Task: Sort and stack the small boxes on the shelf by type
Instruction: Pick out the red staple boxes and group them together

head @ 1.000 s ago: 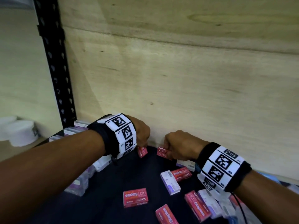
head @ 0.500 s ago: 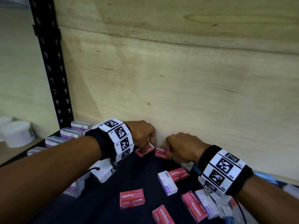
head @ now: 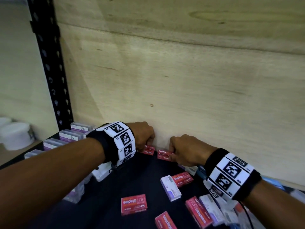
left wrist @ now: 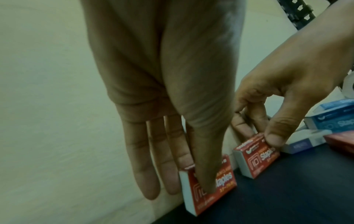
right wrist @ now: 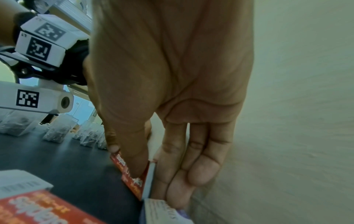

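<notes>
Hands work at the back edge of the dark shelf [head: 140,182], hard against the pale plywood back wall [head: 181,90]. The left hand [head: 142,135] pinches a small red cardboard staples box [left wrist: 210,184] stood on its long edge, thumb on the printed face and fingers behind, between box and wall. Just beside it, the right hand [head: 185,152] pinches a second red staples box [left wrist: 255,156] the same way, also on edge against the wall; a narrow gap separates the two boxes.

Nearer the person than the hands, loose red and white small boxes [head: 170,187] lie flat and scattered, with open dark shelf between them. Left of the left hand, clear plastic boxes with purple labels [head: 67,138] stand in a row along the shelf's side edge by the black perforated upright [head: 49,66]. Blue staples boxes [left wrist: 333,119] sit beyond the right hand.
</notes>
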Demonstrator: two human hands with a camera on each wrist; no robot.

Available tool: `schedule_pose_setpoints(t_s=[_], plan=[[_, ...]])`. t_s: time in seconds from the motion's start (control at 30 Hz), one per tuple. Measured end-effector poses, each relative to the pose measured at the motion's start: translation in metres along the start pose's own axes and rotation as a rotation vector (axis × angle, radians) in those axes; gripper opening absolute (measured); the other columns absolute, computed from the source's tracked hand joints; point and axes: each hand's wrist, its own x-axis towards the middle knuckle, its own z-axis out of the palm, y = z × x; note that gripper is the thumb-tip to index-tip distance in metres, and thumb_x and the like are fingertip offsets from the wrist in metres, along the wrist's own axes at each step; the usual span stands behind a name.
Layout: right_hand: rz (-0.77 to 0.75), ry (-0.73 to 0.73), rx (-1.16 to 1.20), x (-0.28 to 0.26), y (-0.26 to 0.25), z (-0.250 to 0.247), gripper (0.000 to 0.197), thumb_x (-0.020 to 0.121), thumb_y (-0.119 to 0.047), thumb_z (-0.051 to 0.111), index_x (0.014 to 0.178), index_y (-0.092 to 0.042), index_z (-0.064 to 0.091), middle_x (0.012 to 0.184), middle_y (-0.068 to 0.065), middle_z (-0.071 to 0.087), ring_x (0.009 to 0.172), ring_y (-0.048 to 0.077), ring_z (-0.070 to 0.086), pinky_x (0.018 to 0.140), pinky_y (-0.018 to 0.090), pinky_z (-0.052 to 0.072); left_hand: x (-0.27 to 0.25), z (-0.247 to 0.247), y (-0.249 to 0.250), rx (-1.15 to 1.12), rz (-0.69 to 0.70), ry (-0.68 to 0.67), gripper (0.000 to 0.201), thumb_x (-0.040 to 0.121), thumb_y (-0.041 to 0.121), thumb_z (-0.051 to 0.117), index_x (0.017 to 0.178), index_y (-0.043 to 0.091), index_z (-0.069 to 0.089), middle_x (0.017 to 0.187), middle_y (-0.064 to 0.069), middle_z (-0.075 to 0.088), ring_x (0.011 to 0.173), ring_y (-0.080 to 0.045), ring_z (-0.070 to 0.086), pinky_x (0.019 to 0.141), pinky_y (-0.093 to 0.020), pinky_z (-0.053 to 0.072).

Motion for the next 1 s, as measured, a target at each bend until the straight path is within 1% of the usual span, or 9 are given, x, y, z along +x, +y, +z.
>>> schedule_pose_setpoints(t_s=[0.17, 0.27, 0.4, 0.5, 0.57, 0.63, 0.73, 0.87, 1.0], plan=[[-0.01, 0.007, 0.002, -0.001, 0.001, 0.0, 0.036, 0.09, -0.039, 0.065, 0.118, -0.018, 0.055, 0.115, 0.008, 0.06, 0.102, 0.028, 0.059, 0.083, 0.036, 0.051, 0.0, 0.003, -0.001, 0.033, 0.008, 0.028, 0.03, 0.079, 0.008, 0.075, 0.107, 0.017, 0.067, 0.108, -0.004, 0.062, 0.093, -0.023, 0.062, 0.067, -0.026, 0.042], [-0.026, -0.01, 0.035, -0.005, 0.001, 0.0, 0.038, 0.092, -0.041, 0.062, 0.12, -0.018, 0.05, 0.114, 0.007, 0.06, 0.101, 0.027, 0.059, 0.085, 0.036, 0.051, -0.006, -0.001, -0.003, 0.066, -0.015, 0.016, 0.035, 0.08, 0.014, 0.076, 0.112, 0.017, 0.063, 0.112, -0.004, 0.058, 0.095, -0.023, 0.06, 0.07, -0.027, 0.043], [-0.046, -0.065, 0.089, -0.017, 0.003, -0.001, 0.026, 0.094, -0.039, 0.058, 0.112, -0.025, 0.046, 0.107, 0.001, 0.061, 0.096, 0.022, 0.059, 0.083, 0.036, 0.051, -0.021, -0.011, -0.001, 0.089, -0.043, 0.0, 0.033, 0.085, 0.029, 0.073, 0.113, 0.018, 0.061, 0.111, -0.001, 0.058, 0.095, -0.02, 0.058, 0.072, -0.028, 0.045], [-0.084, -0.008, 0.078, -0.03, 0.002, -0.006, 0.016, 0.091, -0.028, 0.06, 0.105, -0.026, 0.053, 0.099, -0.006, 0.054, 0.091, 0.018, 0.056, 0.074, 0.028, 0.045, -0.039, -0.014, 0.006, -0.006, -0.02, -0.096, 0.03, 0.082, 0.038, 0.074, 0.102, 0.018, 0.065, 0.097, 0.003, 0.066, 0.09, -0.017, 0.062, 0.081, -0.032, 0.053], [-0.108, -0.038, 0.098, -0.037, 0.002, -0.008, 0.018, 0.088, -0.02, 0.06, 0.105, -0.024, 0.06, 0.093, -0.009, 0.053, 0.088, 0.015, 0.055, 0.07, 0.023, 0.043, -0.051, -0.013, 0.011, -0.045, -0.018, -0.209, 0.032, 0.081, 0.041, 0.075, 0.102, 0.019, 0.068, 0.095, 0.006, 0.067, 0.089, -0.013, 0.061, 0.087, -0.034, 0.053], [-0.105, -0.137, 0.094, -0.047, 0.0, -0.01, 0.024, 0.088, -0.018, 0.061, 0.111, -0.022, 0.063, 0.101, -0.006, 0.06, 0.092, 0.015, 0.057, 0.072, 0.022, 0.042, -0.063, -0.009, 0.015, -0.073, -0.026, -0.31, 0.035, 0.08, 0.043, 0.076, 0.105, 0.02, 0.069, 0.101, 0.004, 0.069, 0.092, -0.013, 0.061, 0.091, -0.036, 0.052], [-0.063, -0.23, 0.007, -0.057, -0.005, -0.011, 0.032, 0.088, -0.024, 0.068, 0.12, -0.025, 0.062, 0.118, -0.003, 0.063, 0.1, 0.016, 0.059, 0.079, 0.025, 0.042, -0.079, -0.002, 0.019, -0.106, -0.012, -0.398, 0.04, 0.078, 0.042, 0.077, 0.11, 0.021, 0.067, 0.106, 0.003, 0.069, 0.093, -0.013, 0.06, 0.094, -0.036, 0.051], [-0.008, -0.2, -0.028, -0.063, -0.01, -0.007, 0.044, 0.081, -0.024, 0.077, 0.122, -0.029, 0.06, 0.125, -0.002, 0.06, 0.096, 0.016, 0.054, 0.08, 0.028, 0.044, -0.094, 0.009, 0.025, -0.106, 0.009, -0.393, 0.044, 0.074, 0.042, 0.081, 0.11, 0.023, 0.063, 0.09, 0.01, 0.065, 0.084, -0.009, 0.058, 0.087, -0.031, 0.05], [0.0, -0.166, -0.079, -0.068, -0.016, -0.004, 0.053, 0.08, -0.021, 0.078, 0.128, -0.027, 0.057, 0.128, 0.0, 0.059, 0.11, 0.022, 0.058, 0.089, 0.031, 0.046, -0.107, 0.02, 0.033, -0.063, 0.044, -0.314, 0.048, 0.075, 0.044, 0.079, 0.115, 0.024, 0.06, 0.08, 0.017, 0.057, 0.079, -0.007, 0.054, 0.082, -0.029, 0.048]])
